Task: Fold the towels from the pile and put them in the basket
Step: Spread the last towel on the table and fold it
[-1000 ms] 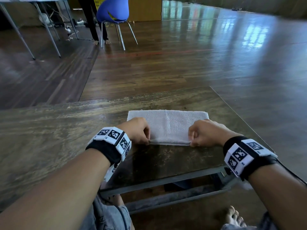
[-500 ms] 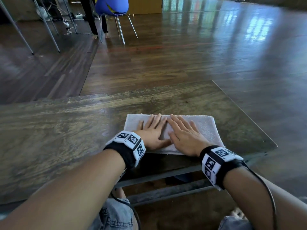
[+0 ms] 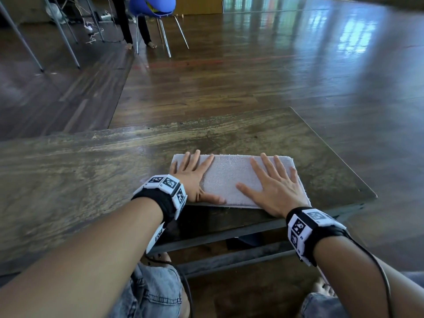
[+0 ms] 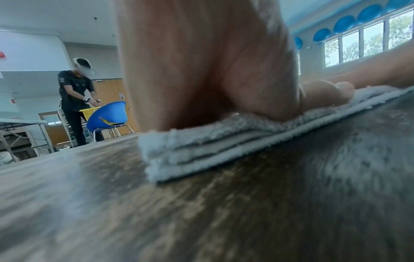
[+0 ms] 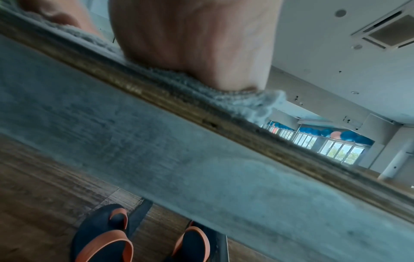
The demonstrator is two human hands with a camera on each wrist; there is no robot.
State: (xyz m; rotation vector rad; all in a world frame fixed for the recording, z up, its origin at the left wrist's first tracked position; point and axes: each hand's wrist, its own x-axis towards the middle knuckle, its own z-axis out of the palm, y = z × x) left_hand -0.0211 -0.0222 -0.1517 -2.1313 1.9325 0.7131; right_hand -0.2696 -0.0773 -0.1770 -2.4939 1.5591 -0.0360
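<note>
A white towel [image 3: 229, 177], folded into a long strip of several layers [image 4: 201, 147], lies near the front right corner of the wooden table [image 3: 91, 171]. My left hand [image 3: 191, 177] lies flat on its left end with fingers straight and spread. My right hand [image 3: 273, 182] lies flat on its right end, fingers also straight. In the right wrist view the palm [image 5: 192, 44] presses the towel's edge [image 5: 253, 104] at the table's front rim. Neither the pile nor my basket is in view.
The table's right edge [image 3: 332, 152] is close to the towel. Beyond it is open wooden floor [image 3: 275, 76]. A blue chair [image 3: 152, 5] and a standing person [image 4: 76, 99] with a yellow basket [image 4: 89, 110] are far off at the back left. Sandals [image 5: 105, 235] lie under the table.
Both hands first pinched the towel's near edge, then lay flat side by side at its middle. They have now slid apart along the towel to its two ends.
</note>
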